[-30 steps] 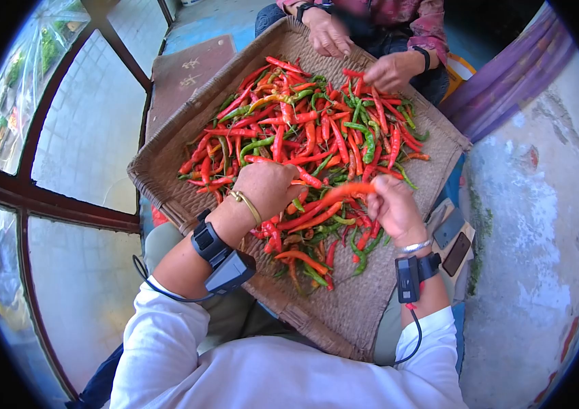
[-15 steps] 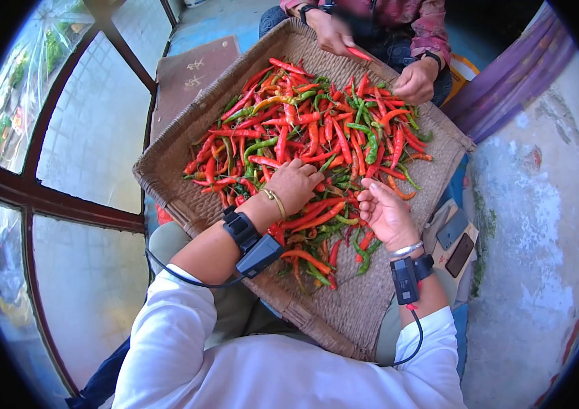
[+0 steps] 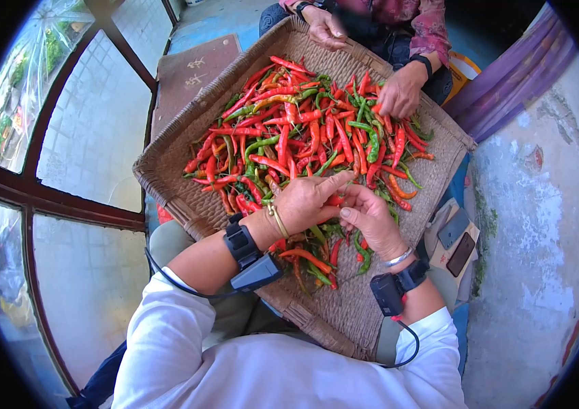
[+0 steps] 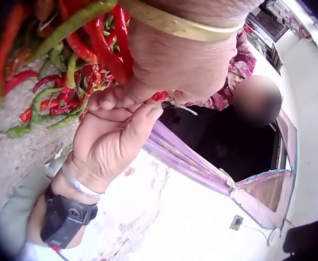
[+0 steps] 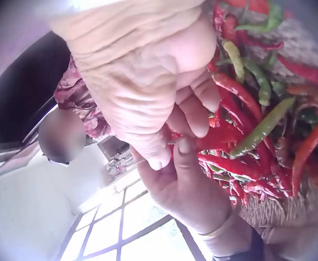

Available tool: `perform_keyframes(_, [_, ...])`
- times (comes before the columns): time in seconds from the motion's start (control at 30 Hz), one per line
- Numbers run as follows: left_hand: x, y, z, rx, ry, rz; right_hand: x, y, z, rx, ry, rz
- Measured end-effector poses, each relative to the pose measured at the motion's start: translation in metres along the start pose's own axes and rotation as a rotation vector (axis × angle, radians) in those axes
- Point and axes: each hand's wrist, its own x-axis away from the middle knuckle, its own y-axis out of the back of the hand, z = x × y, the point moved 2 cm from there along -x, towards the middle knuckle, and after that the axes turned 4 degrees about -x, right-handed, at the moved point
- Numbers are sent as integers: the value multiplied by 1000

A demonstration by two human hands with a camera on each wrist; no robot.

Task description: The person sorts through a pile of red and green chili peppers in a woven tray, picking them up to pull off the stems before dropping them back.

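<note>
Over the near part of a heap of red and green chili peppers (image 3: 283, 126), my two hands meet at one red chili pepper (image 3: 335, 200). My left hand (image 3: 302, 203), with a gold bangle, grips it between thumb and fingers. From the right, my right hand (image 3: 374, 223) pinches it with thumb and fingertips, palm partly upward. A bit of red and a pale stem (image 4: 185, 107) poke out beside the right thumb in the left wrist view; the fingers hide most of the pepper. The heap lies in a shallow woven basket (image 3: 351, 310).
Across the basket, another person's hand (image 3: 402, 90) reaches into the peppers, and the other hand (image 3: 325, 28) is at the far rim. Two phones (image 3: 460, 255) lie to the right, near a rough wall (image 3: 541, 232). A framed window (image 3: 92, 129) stands at the left.
The orange-red pepper my right hand held a second ago has left it. My left hand has moved right and my hands have come together on a red pepper. The other person's hands have also shifted.
</note>
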Motion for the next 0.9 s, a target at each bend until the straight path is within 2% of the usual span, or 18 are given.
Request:
perform_keyframes(0.13, [1,3,-10,41,90,64,3,-1,-1,141,100,-56])
perform_keyframes(0.17, [2,2,-11,48,144,89,4,-3,2,314,153,-48])
perform_keyframes(0.2, [4,-1,-11,49,145,89,5,-4,4,488,205,-40])
perform_keyframes(0.3, [8,-12,-10,97,37,138,5,-2,-4,515,183,-49])
perform_keyframes(0.37, [9,-15,-11,150,11,100,7,-3,0,484,184,-43])
perform_keyframes(0.43, [9,-14,-11,161,56,112,9,-1,13,176,80,-126])
perform_keyframes(0.5, [9,-16,-9,95,-13,175,8,12,22,21,87,-253])
perform_keyframes(0.57, [9,-14,-10,74,43,151,7,31,30,-112,169,-324])
perform_keyframes(0.63, [9,-12,-5,-97,68,230,10,46,39,-150,130,-452])
perform_keyframes(0.7, [7,-4,0,-193,103,223,13,58,43,-125,85,-453])
perform_keyframes(0.77, [4,6,8,-291,138,216,14,68,41,-66,-48,-453])
perform_keyframes(0.83, [3,14,18,-406,244,298,8,74,37,-53,-59,-433])
perform_keyframes(0.9, [6,21,25,-402,316,303,-3,70,39,-233,163,-342])
